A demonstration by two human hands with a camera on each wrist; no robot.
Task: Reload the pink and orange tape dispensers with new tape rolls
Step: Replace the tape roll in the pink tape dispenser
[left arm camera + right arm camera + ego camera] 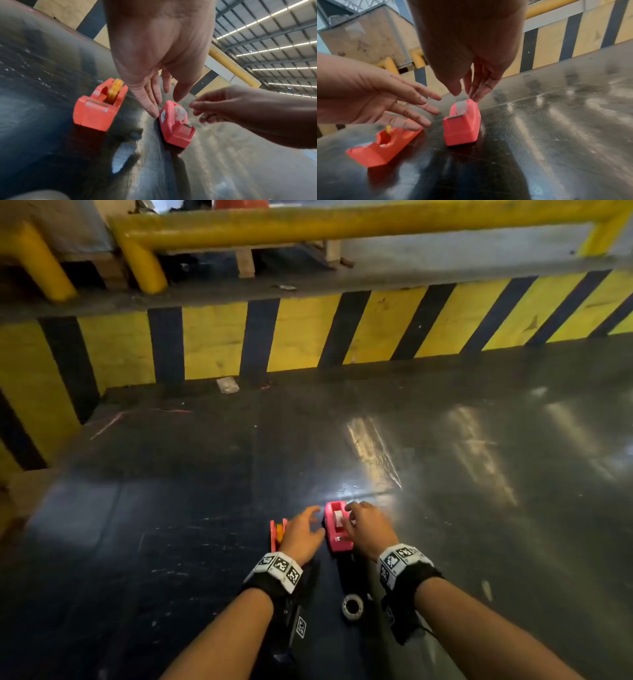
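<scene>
The pink dispenser (337, 527) stands on a dark glossy surface with a clear tape roll (462, 106) seated in it. My right hand (465, 95) hovers over its back, one fingertip touching the top edge and holding nothing. My left hand (164, 102) is spread with straight fingers, and a fingertip (154, 113) rests against the pink dispenser's (175, 127) side. The orange dispenser (96, 108) sits just to the left with a yellow roll (115, 89) in its slot. It is partly hidden under my left hand (305, 529) in the head view. A spare tape roll (352, 606) lies between my forearms.
A yellow and black striped barrier (298, 337) runs along the far edge, with yellow pipe rails (342, 224) above it. A scrap of paper (227, 385) lies at the barrier's foot. The dark surface (479, 474) stretches wide to the right.
</scene>
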